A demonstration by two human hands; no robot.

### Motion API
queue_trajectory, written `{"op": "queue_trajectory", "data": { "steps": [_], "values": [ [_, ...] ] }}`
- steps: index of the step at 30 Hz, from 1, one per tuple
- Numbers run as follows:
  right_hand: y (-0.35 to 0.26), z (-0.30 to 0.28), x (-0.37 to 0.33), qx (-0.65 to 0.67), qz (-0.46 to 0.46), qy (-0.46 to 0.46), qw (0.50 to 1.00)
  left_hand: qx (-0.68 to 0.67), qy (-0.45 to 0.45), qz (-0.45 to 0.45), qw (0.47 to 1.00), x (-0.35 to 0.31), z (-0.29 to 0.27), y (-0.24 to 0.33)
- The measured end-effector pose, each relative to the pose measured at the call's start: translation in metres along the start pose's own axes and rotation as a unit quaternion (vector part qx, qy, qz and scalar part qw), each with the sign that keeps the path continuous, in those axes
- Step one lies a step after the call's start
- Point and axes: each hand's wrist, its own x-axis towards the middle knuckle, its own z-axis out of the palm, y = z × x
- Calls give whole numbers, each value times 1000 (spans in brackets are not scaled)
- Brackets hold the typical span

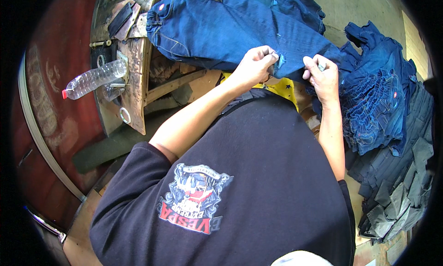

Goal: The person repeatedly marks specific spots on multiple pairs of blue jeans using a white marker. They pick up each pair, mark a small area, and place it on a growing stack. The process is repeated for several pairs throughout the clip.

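A pair of blue denim pants (207,30) with a gathered elastic waist lies stretched across the work surface in front of me. My left hand (256,65) is closed, pinching the near edge of the denim beside a small lighter blue patch. To its right, my right hand (323,76) is closed with the fingers curled, just off the same edge of the cloth. Something small and greyish shows by its thumb, too little to name. Yellow cloth (284,91) with dark stars hangs below the pants, near my lap.
More gathered blue denim garments (378,95) are heaped at the right, above dark grey folded cloth (397,192). At the left a worn wooden table (136,81) carries a clear plastic bottle (94,79) with a red cap, a dark phone-like slab (120,20) and a pale ring (124,115).
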Motion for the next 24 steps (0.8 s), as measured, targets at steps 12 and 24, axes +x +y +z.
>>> {"op": "queue_trajectory", "data": {
  "steps": [12,24],
  "values": [
    [3,2,-1,-22,-12,3,1000,26,102,63,992,5,10,-14],
    [4,2,-1,-24,-24,3,999,51,104,56,992,0,5,-16]
  ]
}}
